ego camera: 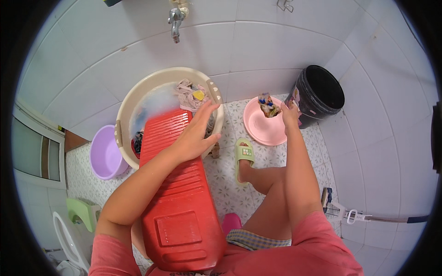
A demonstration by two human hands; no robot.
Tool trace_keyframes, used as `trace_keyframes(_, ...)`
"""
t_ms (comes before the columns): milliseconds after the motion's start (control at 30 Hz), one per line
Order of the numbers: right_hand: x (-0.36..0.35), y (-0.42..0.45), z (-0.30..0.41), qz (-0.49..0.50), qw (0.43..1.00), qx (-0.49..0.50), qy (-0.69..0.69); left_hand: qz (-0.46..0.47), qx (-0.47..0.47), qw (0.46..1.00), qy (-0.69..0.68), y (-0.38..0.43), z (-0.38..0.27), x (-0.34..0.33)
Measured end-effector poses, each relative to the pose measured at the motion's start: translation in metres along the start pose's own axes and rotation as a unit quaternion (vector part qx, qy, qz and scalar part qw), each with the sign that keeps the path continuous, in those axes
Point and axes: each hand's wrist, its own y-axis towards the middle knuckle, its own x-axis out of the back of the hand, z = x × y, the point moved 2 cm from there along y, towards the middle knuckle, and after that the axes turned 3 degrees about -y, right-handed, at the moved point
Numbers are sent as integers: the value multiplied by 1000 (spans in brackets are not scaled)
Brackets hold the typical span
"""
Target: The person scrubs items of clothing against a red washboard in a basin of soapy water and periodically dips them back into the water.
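A red plastic washboard (179, 207) leans from my lap into a large cream washtub (123, 148). My left hand (195, 139) is above the washboard's ridges near the tub's right side, thumb and fingers apart, with nothing in it. My right hand (291, 114) grips a small crumpled multicoloured piece (268, 105), over a pink basin (264, 127); whether it is cloth or a packet I cannot tell. Inside the tub, a yellow bar of soap (198, 95) rests on a bunched pale pinkish cloth (186, 96). Cloudy water (157, 100) and darker cloths (138, 141) are beside it.
A black bucket (307, 103) stands in the right corner. Left of the tub is a purple basin (103, 151). A chrome tap (176, 24) sticks out above the tub. A green stool (81, 212) is at lower left, and a long-handled mop (345, 212) lies at right.
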Motion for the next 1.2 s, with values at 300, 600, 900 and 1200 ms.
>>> trace_keyframes(300,-72,-89,68,265,947,178,14,-252,189,947,-56,-89,92,104)
trace_keyframes(600,-138,-199,125,361,849,379,70,7,277,902,332,-140,186,126)
trace_keyframes(900,-161,-217,122,399,806,436,-23,236,310,833,393,-113,261,96)
trace_keyframes(1200,-162,-189,117,411,838,354,-53,99,289,851,427,-80,214,155)
